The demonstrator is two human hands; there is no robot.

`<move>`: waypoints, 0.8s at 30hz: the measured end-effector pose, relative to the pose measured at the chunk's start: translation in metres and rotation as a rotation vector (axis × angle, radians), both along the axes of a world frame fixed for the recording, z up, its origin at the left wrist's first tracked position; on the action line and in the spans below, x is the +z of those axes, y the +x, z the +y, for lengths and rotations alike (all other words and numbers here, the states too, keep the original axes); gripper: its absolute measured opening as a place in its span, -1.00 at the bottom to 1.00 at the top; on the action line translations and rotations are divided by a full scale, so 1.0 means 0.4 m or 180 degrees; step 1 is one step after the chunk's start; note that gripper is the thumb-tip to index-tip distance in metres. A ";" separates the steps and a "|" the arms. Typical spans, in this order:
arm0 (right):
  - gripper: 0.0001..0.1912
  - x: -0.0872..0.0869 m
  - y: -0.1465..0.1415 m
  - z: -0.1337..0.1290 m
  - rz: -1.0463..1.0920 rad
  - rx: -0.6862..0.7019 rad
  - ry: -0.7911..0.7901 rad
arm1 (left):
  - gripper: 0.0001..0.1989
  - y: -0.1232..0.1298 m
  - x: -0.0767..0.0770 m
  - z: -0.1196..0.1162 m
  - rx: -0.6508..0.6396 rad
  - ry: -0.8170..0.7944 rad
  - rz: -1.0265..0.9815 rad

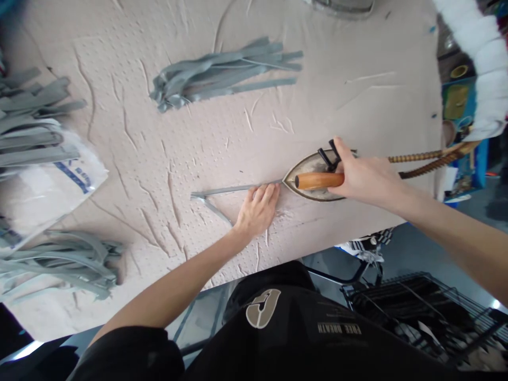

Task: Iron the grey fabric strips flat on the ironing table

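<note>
My right hand (367,174) grips the wooden handle (319,180) of an old metal flat iron (305,177), whose pointed tip faces left. A braided cord (420,157) runs from the iron toward the right. My left hand (257,210) presses its fingers on a narrow grey fabric strip (234,189), which stretches from the iron's tip and doubles back at its far left end. Bundles of similar grey strips (224,73) lie on the pale padded board (222,132), with others (59,262) at the lower left.
A white plastic bag (51,185) with blue print lies under more strips at the left. Past the board's near edge stands a black wire rack (420,312). White fluffy material (480,63) and blue items (460,106) sit beyond the right edge.
</note>
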State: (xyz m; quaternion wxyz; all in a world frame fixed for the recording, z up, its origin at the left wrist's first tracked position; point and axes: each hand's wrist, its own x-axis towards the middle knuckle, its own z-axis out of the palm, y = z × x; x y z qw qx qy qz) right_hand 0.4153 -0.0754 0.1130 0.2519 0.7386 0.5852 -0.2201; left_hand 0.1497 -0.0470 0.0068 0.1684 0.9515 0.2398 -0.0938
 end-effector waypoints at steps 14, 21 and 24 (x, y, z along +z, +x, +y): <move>0.02 0.007 -0.096 0.044 0.0003 0.0254 0.0092 | -0.47 -0.118 -0.020 0.026 0.0074 0.0101 -0.0362; 0.02 0.005 -0.150 0.064 0.0043 0.0355 0.0082 | -0.52 -0.195 -0.029 0.040 0.0053 0.0413 -0.0446; 0.02 -0.001 -0.198 0.079 0.0042 0.0503 0.0129 | -0.54 -0.233 -0.034 0.046 0.0125 0.0432 -0.0532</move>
